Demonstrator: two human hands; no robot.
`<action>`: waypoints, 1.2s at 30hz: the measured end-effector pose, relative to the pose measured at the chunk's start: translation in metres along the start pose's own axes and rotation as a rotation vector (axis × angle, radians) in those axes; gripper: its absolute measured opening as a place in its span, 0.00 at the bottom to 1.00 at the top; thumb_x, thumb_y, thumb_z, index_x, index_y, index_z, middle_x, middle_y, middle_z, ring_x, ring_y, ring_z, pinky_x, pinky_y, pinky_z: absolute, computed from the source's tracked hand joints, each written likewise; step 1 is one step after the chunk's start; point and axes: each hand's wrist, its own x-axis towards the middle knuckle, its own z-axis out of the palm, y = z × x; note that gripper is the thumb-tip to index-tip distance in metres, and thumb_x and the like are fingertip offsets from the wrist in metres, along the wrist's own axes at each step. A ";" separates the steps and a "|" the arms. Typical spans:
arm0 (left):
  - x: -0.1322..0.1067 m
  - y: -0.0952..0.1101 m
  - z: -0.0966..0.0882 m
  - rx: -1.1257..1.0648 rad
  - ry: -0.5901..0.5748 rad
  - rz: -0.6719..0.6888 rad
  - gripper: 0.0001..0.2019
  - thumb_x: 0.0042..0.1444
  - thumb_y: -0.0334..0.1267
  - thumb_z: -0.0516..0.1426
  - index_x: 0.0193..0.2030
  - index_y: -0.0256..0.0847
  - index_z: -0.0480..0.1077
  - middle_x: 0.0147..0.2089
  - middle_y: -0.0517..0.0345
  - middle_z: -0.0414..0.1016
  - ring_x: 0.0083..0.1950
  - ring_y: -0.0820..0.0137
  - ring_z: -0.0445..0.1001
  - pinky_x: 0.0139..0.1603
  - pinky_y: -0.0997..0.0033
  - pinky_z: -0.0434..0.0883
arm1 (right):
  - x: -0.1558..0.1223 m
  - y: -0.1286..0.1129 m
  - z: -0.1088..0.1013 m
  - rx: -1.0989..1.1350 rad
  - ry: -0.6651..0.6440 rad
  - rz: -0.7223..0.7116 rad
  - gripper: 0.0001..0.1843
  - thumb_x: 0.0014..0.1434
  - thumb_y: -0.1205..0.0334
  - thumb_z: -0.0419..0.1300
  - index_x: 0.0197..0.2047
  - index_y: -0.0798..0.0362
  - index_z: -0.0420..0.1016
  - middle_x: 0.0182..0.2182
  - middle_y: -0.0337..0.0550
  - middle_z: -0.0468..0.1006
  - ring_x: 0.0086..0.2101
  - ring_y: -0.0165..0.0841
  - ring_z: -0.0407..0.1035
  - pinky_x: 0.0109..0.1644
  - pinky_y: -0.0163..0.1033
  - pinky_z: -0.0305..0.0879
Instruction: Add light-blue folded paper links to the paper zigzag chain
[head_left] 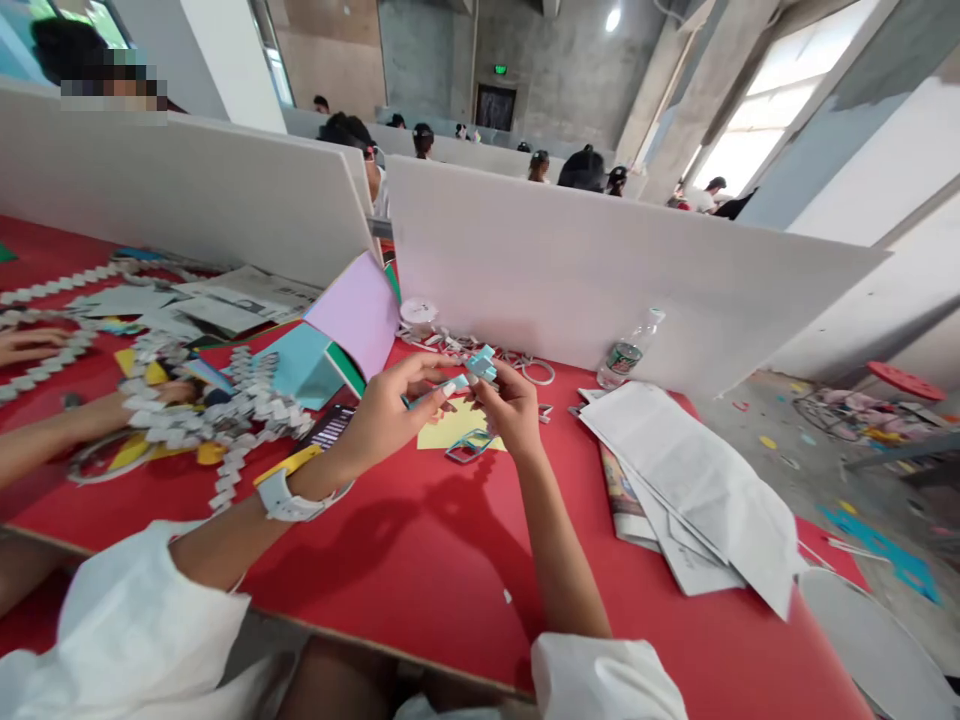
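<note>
My left hand pinches a small light-blue folded paper piece between thumb and fingers. Close beside it, my right hand grips another light-blue folded paper piece. Both hands are raised over the table, their fingertips nearly meeting; whether the two pieces touch, I cannot tell. Below them lies a yellow sheet, with a blue folded paper loop partly on it. A phone rests by my left wrist, partly hidden.
Loose paper strips lie behind my hands. A water bottle stands near the white divider. Paper sheets cover the right side of the red table. At left, another person's hands are among folded paper chains.
</note>
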 end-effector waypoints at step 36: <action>0.088 -0.048 0.039 -0.546 0.534 0.099 0.10 0.46 0.35 0.68 0.37 0.42 0.76 0.35 0.60 0.79 0.34 0.73 0.78 0.37 0.73 0.77 | 0.054 -0.007 0.010 0.059 0.272 0.049 0.22 0.44 0.62 0.72 0.40 0.51 0.69 0.27 0.32 0.75 0.21 0.22 0.65 0.22 0.27 0.62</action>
